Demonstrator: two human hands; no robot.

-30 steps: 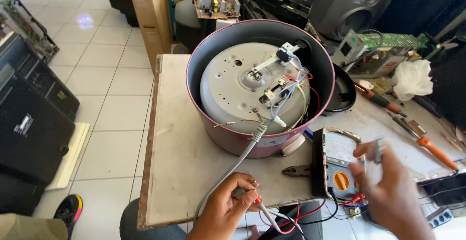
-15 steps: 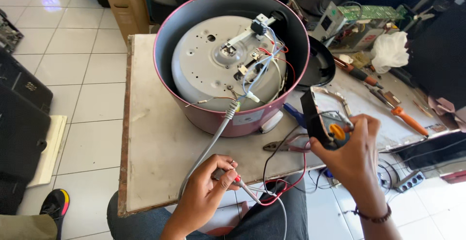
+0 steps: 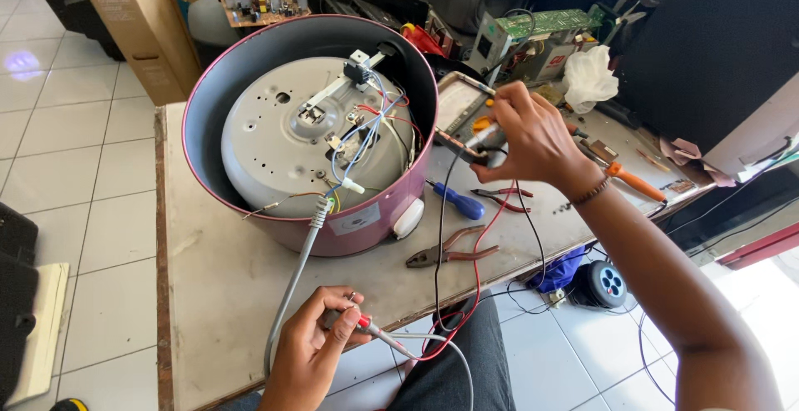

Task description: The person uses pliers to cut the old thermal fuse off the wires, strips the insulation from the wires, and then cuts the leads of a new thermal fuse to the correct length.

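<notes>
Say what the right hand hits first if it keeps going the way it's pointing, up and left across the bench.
Probably the rim of the upturned pink cooker. The right hand holds the multimeter just beside that rim, so the meter would touch first. Depth is unclear, so it might pass above.

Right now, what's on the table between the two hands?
In the head view, pliers and a blue-handled screwdriver lie between the left hand and right hand.

You are working in bright, even daylight; it glares off the floor tiles [image 3: 58, 111] at the upper left of the frame and washes out the lower right corner. Shadows on the table [image 3: 225, 269] are soft and short. The picture is sharp at the centre, and straight lines bow towards the edges from the wide lens.
</notes>
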